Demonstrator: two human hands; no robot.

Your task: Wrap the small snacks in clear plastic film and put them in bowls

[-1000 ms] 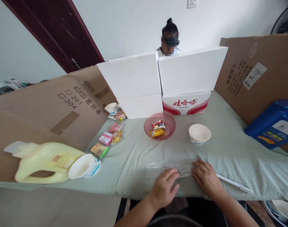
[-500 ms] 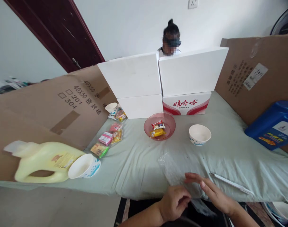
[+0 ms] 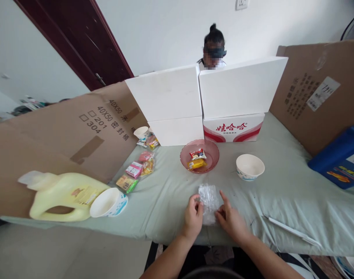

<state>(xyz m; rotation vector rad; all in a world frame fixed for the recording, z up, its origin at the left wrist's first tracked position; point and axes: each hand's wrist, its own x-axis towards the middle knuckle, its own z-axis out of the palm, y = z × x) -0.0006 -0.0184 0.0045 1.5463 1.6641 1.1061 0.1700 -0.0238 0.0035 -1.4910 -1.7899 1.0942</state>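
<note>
A crinkled clear plastic bag (image 3: pixel 208 199) lies near the front of the cloth-covered table, between my two hands. My left hand (image 3: pixel 193 219) closes its thumb and fingers on the bag's left edge. At the lower right edge, my right hand (image 3: pixel 230 221) pinches the bag with its index finger stretched forward. Just beyond is a pink glass dish (image 3: pixel 213 162) holding a red-and-white snack packet (image 3: pixel 197 154) and a yellow one (image 3: pixel 196 164). To the right of the dish stands a white paper bowl (image 3: pixel 250 166). A white pen-like stick (image 3: pixel 293 231) rests right of my right hand.
Left are a pale yellow jug (image 3: pixel 69 190), a tipped paper bowl (image 3: pixel 108 203) and several snack packets (image 3: pixel 134 169). A blue jug (image 3: pixel 342 159) stands at the right. White boxes (image 3: pixel 171 93) and cardboard panels (image 3: pixel 57 143) wall the table. A person (image 3: pixel 214 46) is behind the boxes.
My hands have moved forward and left onto the table, and now flank the bag at both edges. The bag, stretched toward my lap before, now lies flatter and more compact. My view has shifted slightly.
</note>
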